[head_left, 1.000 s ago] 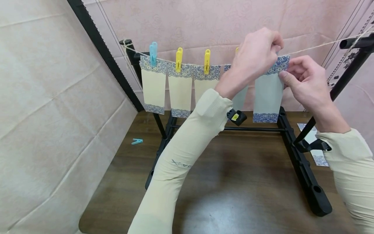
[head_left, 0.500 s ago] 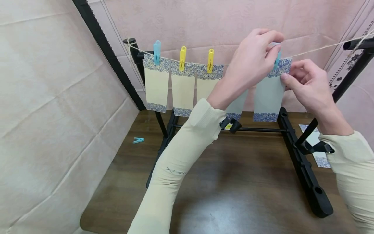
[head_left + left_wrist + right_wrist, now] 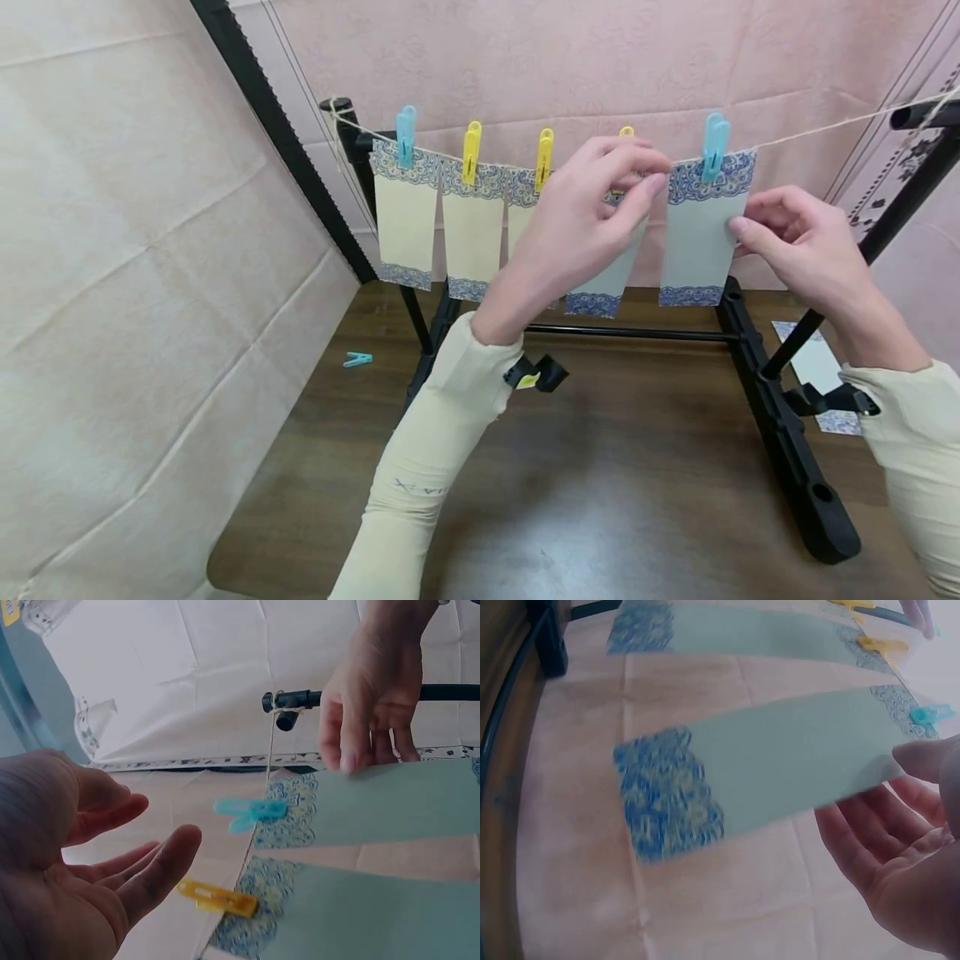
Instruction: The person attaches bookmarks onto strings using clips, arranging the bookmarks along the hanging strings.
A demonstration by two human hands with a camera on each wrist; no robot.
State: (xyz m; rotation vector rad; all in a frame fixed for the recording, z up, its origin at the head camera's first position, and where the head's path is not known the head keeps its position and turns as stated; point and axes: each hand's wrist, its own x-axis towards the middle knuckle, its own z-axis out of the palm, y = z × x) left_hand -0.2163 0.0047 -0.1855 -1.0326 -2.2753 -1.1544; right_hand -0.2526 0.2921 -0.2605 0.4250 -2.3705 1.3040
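A pale blue card (image 3: 699,242) with blue lace-patterned ends hangs from the string (image 3: 817,129), held at its top by a light blue clothespin (image 3: 716,146). My right hand (image 3: 810,250) is at the card's right edge, thumb in front and fingers behind, pinching it lightly. Nothing is in my left hand (image 3: 592,204), whose fingers are loosely spread to the left of that clothespin. In the left wrist view the same hand (image 3: 97,855) is apart from the blue clothespin (image 3: 251,810). Behind it, a yellow clothespin (image 3: 627,132) holds another pale blue card (image 3: 603,283), partly hidden.
Cream cards (image 3: 405,221) hang farther left under a blue clothespin (image 3: 406,137) and yellow ones (image 3: 471,152). A black frame (image 3: 787,467) stands on the brown table (image 3: 600,483). One loose blue clothespin (image 3: 357,359) lies at left, a patterned card (image 3: 817,362) at right.
My left hand has let go of the light blue clothespin and moved down and left, leaving it on the card and string. My right hand has slid slightly lower along the card's edge.
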